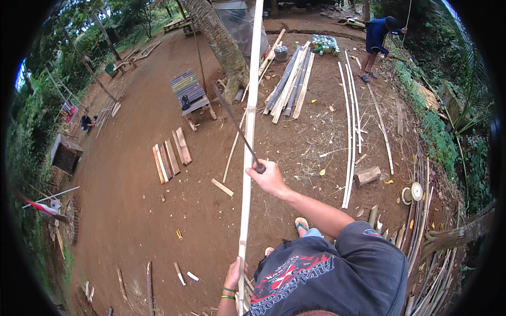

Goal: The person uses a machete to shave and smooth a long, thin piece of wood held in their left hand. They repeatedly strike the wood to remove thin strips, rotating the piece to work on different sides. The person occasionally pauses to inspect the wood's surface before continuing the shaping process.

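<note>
A long pale bamboo strip (pixel 245 200) runs upright through the middle of the picture, from beside my body past the top edge. My left hand (pixel 233 275) is closed round its lower part, near a node, with bands on the wrist. Farther up, my right hand (pixel 270 179) grips the dark handle of a machete (pixel 232 117). The long narrow blade slants up and left, crossing the strip, its tip beyond the strip's left side. The right fingers sit against the strip's edge; whether they also pinch it I cannot tell.
Short boards (pixel 169 159) lie left on bare soil, near a slatted bench (pixel 188 92). Split bamboo (pixel 291 79) is piled by a tree trunk (pixel 224 47). Long strips (pixel 349 142), a log block (pixel 367 176) and a spool (pixel 412 193) lie right. Another person (pixel 377 45) bends at the far right.
</note>
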The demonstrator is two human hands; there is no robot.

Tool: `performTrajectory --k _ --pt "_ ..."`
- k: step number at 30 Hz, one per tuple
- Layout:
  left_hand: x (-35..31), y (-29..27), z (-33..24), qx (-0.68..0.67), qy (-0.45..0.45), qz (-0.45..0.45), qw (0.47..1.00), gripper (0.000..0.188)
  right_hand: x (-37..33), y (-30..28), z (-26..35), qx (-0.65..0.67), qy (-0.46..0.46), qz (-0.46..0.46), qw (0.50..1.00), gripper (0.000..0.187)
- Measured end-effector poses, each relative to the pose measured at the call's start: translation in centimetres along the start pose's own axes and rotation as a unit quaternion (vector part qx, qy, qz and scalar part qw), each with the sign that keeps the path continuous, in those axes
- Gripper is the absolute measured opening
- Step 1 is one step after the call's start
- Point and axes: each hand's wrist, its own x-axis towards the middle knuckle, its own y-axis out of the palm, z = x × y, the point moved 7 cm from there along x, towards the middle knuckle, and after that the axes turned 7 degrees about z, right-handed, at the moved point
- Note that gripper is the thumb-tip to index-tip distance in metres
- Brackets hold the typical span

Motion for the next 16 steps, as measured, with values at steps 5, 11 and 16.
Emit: performTrajectory --k 5,11,16 --pt "1.0 -1.3 4.1 -0.103 -0.071 0.056 0.991 0.050 -4.1 1.2 0.4 -0.046 -0.025 0.020 0.998 0.033" --pt "4.5 -2.0 -5.7 0.019 0.119 0.006 0.993 0.050 -7.1 2.0 0.1 -0.089 -0.066 0.016 0.994 0.029" --pt "6.4 1.5 -18.6 -0.048 0.287 0.013 0.957 0.059 -7.9 2.3 0.9 -0.085 -0.090 0.026 0.992 0.029"
